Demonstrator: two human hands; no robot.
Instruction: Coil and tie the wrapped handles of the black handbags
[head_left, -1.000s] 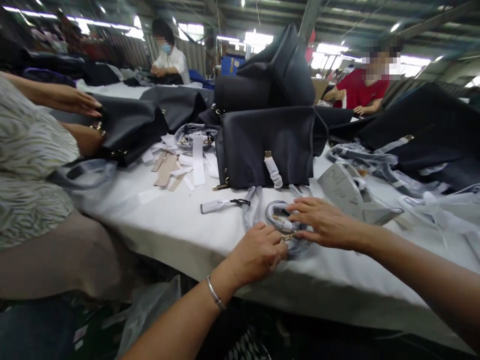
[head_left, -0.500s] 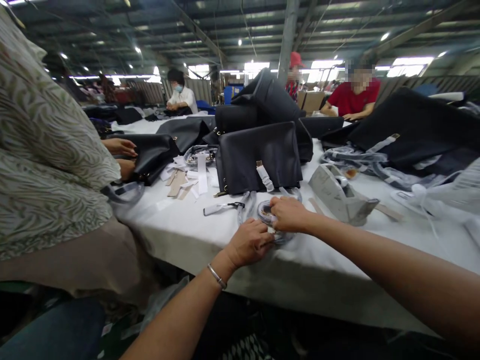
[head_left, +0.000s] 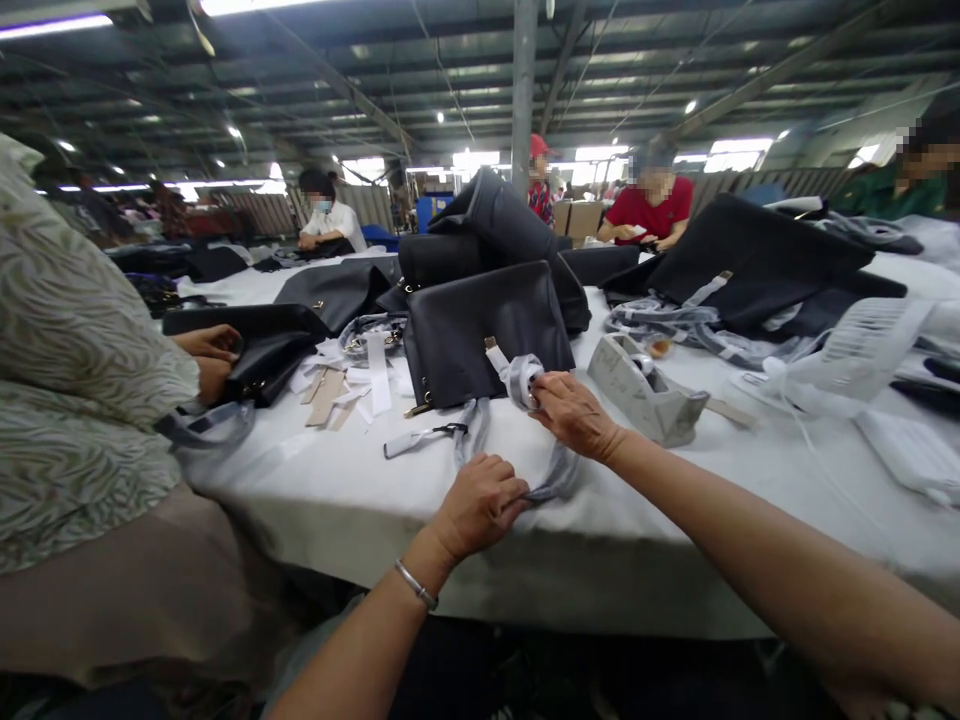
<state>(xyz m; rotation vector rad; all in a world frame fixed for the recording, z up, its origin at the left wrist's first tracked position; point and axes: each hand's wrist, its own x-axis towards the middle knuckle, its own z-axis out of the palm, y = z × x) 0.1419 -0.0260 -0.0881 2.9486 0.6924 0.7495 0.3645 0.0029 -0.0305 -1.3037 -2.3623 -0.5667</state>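
A black handbag (head_left: 487,325) stands on the table in front of me, a white-wrapped tab hanging from its metal clasp (head_left: 490,344). My right hand (head_left: 574,412) is closed on a coiled strap (head_left: 523,380) in clear wrapping, held up against the bag's lower front. Nearer the table edge, my left hand (head_left: 478,502) grips a plastic-wrapped bag handle (head_left: 556,478), which curves off to the right. Its fingertips are partly hidden. A dark cord with a clear-cased tag (head_left: 409,441) lies left of the handle.
A grey tape dispenser (head_left: 645,390) stands right of the bag, with a small white fan (head_left: 862,350) beyond. Paper scraps (head_left: 345,385) lie to the left. More black bags (head_left: 495,215) are piled behind. A co-worker's hands (head_left: 214,355) handle another bag at left.
My right hand has lifted the coiled strap from the table towards the bag's front, apart from my left hand. The left hand stays low at the handle. The view has swung right.
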